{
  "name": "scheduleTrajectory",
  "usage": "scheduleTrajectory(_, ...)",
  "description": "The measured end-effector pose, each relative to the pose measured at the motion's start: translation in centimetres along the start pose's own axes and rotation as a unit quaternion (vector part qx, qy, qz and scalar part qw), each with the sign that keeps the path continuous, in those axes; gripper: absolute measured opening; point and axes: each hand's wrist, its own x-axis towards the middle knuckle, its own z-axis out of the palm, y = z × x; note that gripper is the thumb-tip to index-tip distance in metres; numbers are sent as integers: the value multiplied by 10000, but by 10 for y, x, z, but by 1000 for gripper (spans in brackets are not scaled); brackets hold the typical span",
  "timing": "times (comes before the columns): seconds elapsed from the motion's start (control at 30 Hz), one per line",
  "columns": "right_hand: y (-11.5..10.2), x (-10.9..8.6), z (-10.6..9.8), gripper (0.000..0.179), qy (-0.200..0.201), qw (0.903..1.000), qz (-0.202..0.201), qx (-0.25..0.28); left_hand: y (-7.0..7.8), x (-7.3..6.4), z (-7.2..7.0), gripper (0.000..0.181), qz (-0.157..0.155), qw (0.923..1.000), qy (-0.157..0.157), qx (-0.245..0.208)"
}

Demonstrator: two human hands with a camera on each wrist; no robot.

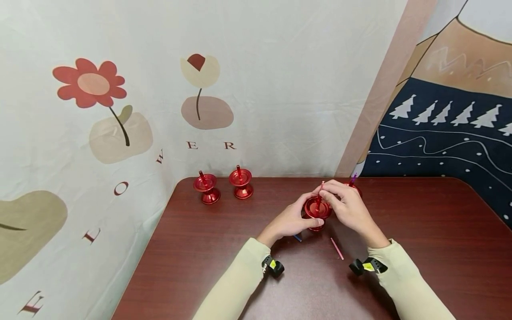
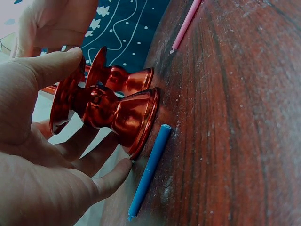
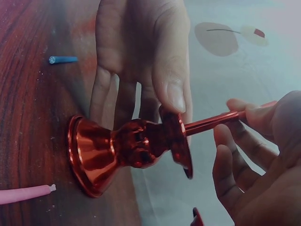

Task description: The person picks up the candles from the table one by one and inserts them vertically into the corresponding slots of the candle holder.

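Note:
A shiny red metal candle holder [image 1: 317,213] stands on the table in front of me. My left hand [image 1: 286,221] grips it from the left, thumb at the rim of its dish and fingers round the far side. My right hand [image 1: 354,212] pinches a thin reddish candle [image 3: 269,104] at the top of the holder's upright tube [image 3: 207,125]. How far the candle reaches into the tube is hidden. On the table, a blue candle [image 2: 149,174] lies beside the holder's base, and a pink candle [image 1: 337,249] lies nearer to me.
Two more red candle holders, one at the far left [image 1: 210,195] and one beside it [image 1: 243,191], stand near the back edge. Behind my right hand, another holder [image 1: 357,190] is partly hidden, with a purple candle [image 1: 353,179] upright. A printed cloth [image 1: 288,111] hangs behind the table.

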Motion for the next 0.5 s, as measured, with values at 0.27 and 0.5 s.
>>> scheduleTrajectory(0.27, 2, -1, -1, 18, -90, 9993, 29, 370, 0, 0, 1, 85, -26, 10000, -46, -29)
scheduleTrajectory(0.5, 5, 0, 0, 19, -87, 9991, -63, 403, 1, 0, 1, 84, -37, 10000, 32, -5)
